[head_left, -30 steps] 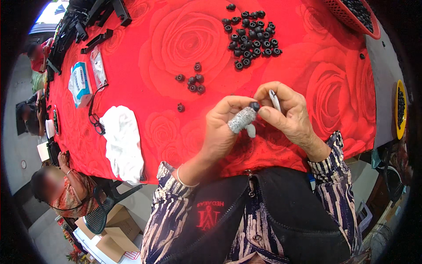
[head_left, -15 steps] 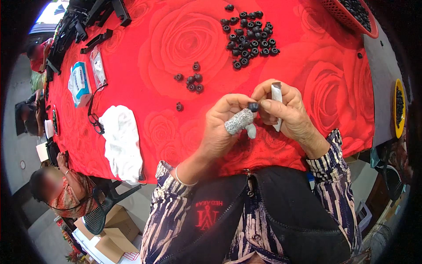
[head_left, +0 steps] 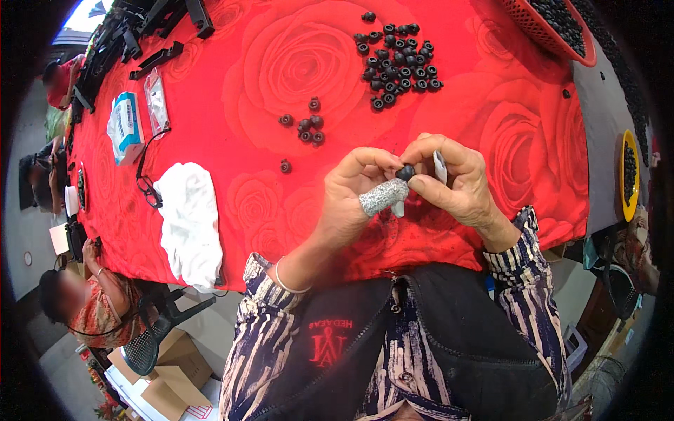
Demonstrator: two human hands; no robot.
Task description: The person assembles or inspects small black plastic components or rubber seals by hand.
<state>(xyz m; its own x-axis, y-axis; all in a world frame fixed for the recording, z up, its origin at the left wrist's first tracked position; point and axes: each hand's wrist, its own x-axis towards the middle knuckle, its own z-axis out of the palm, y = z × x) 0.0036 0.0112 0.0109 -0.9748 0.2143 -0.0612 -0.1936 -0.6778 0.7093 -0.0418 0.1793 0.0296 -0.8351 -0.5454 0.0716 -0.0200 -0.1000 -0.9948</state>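
Note:
A small round black plastic part [head_left: 405, 172] is pinched between the fingertips of both hands, over the near part of the red cloth. My left hand [head_left: 345, 191] closes on it from the left; its thumb wears a speckled grey sleeve [head_left: 379, 197]. On the other side my right hand [head_left: 465, 188] is closed, thumb and forefinger at the part. Between its fingers it also keeps a thin white-wrapped strip [head_left: 440, 168], mostly hidden now. Farther off lies a cluster of similar black parts [head_left: 404, 64], with a smaller group [head_left: 310, 129] to its left.
A red basket [head_left: 537, 34] of black parts stands at the far right, a yellow bowl [head_left: 625, 208] at the right edge. To the left lie a white cloth [head_left: 188, 228], glasses [head_left: 145, 184], a tissue pack [head_left: 125, 130] and black lengths [head_left: 156, 62]. Other people sit beyond.
My right hand has turned, so the white-wrapped strip shows less and stands more edge-on. The black part remains between my fingertips, and the view has shifted slightly.

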